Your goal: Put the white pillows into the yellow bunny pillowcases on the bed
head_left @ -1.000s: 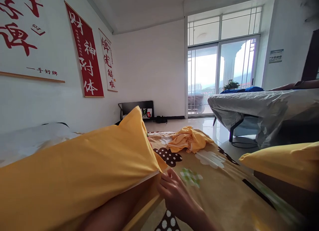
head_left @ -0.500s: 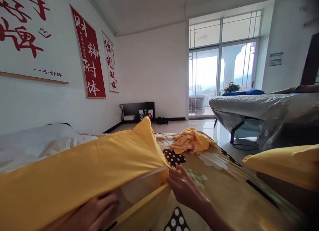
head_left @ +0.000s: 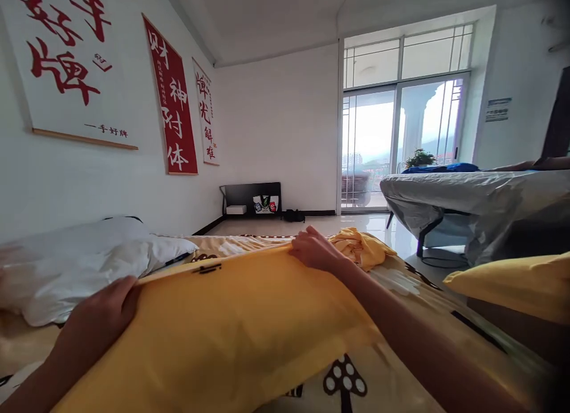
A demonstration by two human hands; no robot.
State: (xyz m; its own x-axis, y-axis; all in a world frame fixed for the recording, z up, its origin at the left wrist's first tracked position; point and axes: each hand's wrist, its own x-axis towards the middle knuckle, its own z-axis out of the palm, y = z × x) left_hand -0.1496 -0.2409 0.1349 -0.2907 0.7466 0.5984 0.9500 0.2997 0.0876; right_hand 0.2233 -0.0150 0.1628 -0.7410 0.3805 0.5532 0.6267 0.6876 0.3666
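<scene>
A yellow pillowcase (head_left: pixel 231 318) stretches across the front of the bed, slightly slanted, with small dark marks near its far edge. My left hand (head_left: pixel 100 309) is closed over its left far edge, the fingertips hidden behind the cloth. At the right far corner, my right hand (head_left: pixel 314 250) grips the fabric with bent fingers. Whatever fills the case is covered from this angle. Just beyond my right hand lies a crumpled yellow cloth (head_left: pixel 367 250).
Under it all is a patterned bedspread (head_left: pixel 345 380). A white pillow (head_left: pixel 102 253) lies at the left by the wall. Another yellow pillow (head_left: pixel 516 285) sits at the right. Farther right stands a plastic-covered table (head_left: pixel 481 190); a low black shelf (head_left: pixel 249 193) is at the back.
The pillowcase has been turned, so the pale inner piece no longer shows. Both hands have moved up to its far edge. My view has swung slightly left.
</scene>
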